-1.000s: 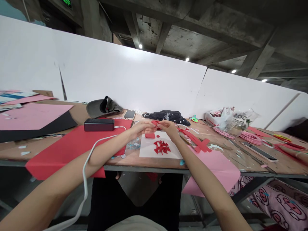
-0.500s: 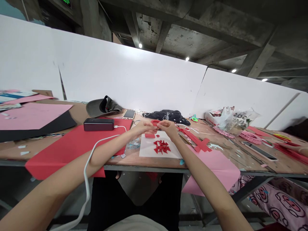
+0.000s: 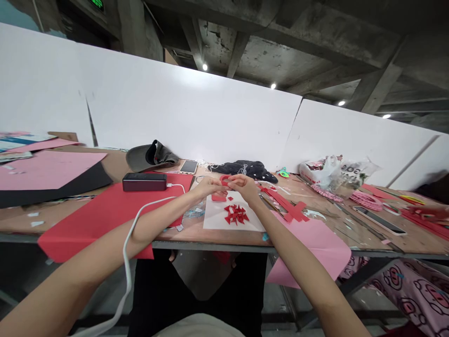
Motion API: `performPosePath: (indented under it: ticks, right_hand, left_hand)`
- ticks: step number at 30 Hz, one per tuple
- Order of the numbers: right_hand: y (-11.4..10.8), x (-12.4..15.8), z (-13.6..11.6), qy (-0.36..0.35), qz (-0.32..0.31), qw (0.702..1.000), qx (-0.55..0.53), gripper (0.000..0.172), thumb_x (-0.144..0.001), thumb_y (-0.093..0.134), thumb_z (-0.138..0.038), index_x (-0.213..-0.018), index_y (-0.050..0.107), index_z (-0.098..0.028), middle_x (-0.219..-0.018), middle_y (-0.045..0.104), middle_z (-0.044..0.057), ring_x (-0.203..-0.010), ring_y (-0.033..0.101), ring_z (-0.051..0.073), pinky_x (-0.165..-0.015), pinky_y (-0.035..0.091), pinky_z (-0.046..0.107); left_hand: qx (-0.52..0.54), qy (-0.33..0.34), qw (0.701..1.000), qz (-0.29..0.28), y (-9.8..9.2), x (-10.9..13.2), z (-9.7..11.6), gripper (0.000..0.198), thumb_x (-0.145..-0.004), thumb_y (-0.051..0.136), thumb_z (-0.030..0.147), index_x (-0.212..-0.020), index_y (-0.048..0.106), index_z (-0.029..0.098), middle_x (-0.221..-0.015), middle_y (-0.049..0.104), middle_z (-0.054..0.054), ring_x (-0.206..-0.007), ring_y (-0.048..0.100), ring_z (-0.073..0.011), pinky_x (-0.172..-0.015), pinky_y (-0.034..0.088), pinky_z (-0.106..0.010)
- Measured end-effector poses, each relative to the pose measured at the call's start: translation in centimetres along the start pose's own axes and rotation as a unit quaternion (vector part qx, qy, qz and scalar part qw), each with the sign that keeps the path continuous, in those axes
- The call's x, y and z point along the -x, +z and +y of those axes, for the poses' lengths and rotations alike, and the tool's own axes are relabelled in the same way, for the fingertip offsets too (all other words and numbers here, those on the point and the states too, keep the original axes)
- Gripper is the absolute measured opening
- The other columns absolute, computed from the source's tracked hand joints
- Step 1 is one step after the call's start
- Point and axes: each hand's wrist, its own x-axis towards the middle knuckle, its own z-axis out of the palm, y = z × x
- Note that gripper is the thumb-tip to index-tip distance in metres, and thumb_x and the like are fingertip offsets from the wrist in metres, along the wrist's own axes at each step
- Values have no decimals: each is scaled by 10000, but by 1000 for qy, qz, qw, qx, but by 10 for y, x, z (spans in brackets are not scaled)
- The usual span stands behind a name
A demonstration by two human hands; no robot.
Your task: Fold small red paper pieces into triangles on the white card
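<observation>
**Hands:** left hand (image 3: 209, 187) and right hand (image 3: 246, 188) raised just above the bench (image 3: 189, 230), close together, both pinching from either side; not spread.

**Held item:** curled red paper strip (image 3: 224, 179), gripped between the two hands, its loop showing above the fingers.

**Directly below:** white sheet (image 3: 213, 220) on the bench, carrying a small red paper rectangle (image 3: 218, 198) near its upper edge and a cluster of cut red paper pieces (image 3: 235, 214) at centre.

**Lower left:** large red card (image 3: 105, 210) overhanging the bench edge; white cable (image 3: 130, 243) lying across the left forearm, plugged into a black power bank (image 3: 144, 182).

**Lower right:** pink paper sheet (image 3: 315, 248) hanging over the bench edge; red cross-shaped strips (image 3: 291, 209) beside it.

**Far edge:** grey cap (image 3: 150, 157), smartphone (image 3: 188, 167), dark cloth bundle (image 3: 243, 171), plastic bag (image 3: 321, 171).

**Right edge:** second smartphone (image 3: 379, 221); a co-worker's hand (image 3: 430, 213) over red strips (image 3: 426, 224).
</observation>
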Motion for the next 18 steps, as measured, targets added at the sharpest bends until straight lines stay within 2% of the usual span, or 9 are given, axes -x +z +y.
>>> performPosePath:
  ticks: [3, 6, 9, 11, 14, 16, 18]
  right_hand:
    - [-1, -1, -1, -39, 11, 999, 13, 177, -659, 704, -273, -801, 649, -183, -726, 692, 28, -688, 651, 175, -680, 537, 318]
    - [-2, 0, -5, -103, 27, 991, 81, 97, -727, 617, -224, -803, 672, -198, -833, 692, 42, -789, 648, 187, -750, 520, 326]
    - [-2, 2, -8, -167, -1, 973, 157, 145, -775, 545, -186, -777, 687, -211, -878, 681, 45, -858, 628, 190, -794, 494, 329]
    - [-1, 3, -9, -184, -25, 966, 180, 158, -791, 533, -187, -758, 686, -208, -879, 676, 52, -866, 620, 190, -795, 486, 326]
    - [0, 2, -8, -154, -20, 975, 158, 138, -794, 559, -232, -863, 676, -206, -917, 674, 60, -871, 623, 190, -799, 489, 327]
    - [-1, 0, -6, -105, -8, 988, 113, 173, -784, 588, -288, -915, 662, -203, -918, 679, 61, -858, 630, 188, -789, 499, 326]
    - [-3, -1, -4, -44, -16, 997, 68, 190, -765, 612, -342, -864, 667, -190, -844, 686, 54, -794, 636, 179, -761, 508, 322]
  left_hand:
    - [45, 2, 999, -5, -1, -3, -4, 293, -575, 798, 342, -737, 699, 119, -765, 723, -90, -783, 681, -217, -820, 516, -334]
    - [153, -48, 987, -25, -5, -7, -7, 297, -628, 778, 329, -827, 696, 124, -892, 718, -106, -903, 664, -214, -875, 500, -304]
    - [214, -100, 971, -24, -10, -10, -8, 257, -710, 723, 315, -877, 690, 122, -957, 707, -112, -946, 653, -204, -883, 497, -272]
    - [215, -102, 971, -15, -12, -10, -9, 236, -687, 745, 223, -895, 689, 126, -950, 710, -98, -939, 657, -198, -880, 497, -253]
    - [210, -82, 974, -3, -14, -9, -9, 300, -620, 782, 134, -907, 692, 135, -945, 714, -78, -926, 661, -187, -869, 500, -228]
    - [212, -69, 975, 11, -13, -9, -8, 298, -605, 793, 149, -887, 698, 140, -933, 716, -72, -900, 668, -177, -852, 508, -219]
    - [212, -62, 975, 20, -13, -8, -7, 278, -601, 798, 177, -859, 701, 143, -900, 720, -73, -867, 675, -174, -835, 517, -224]
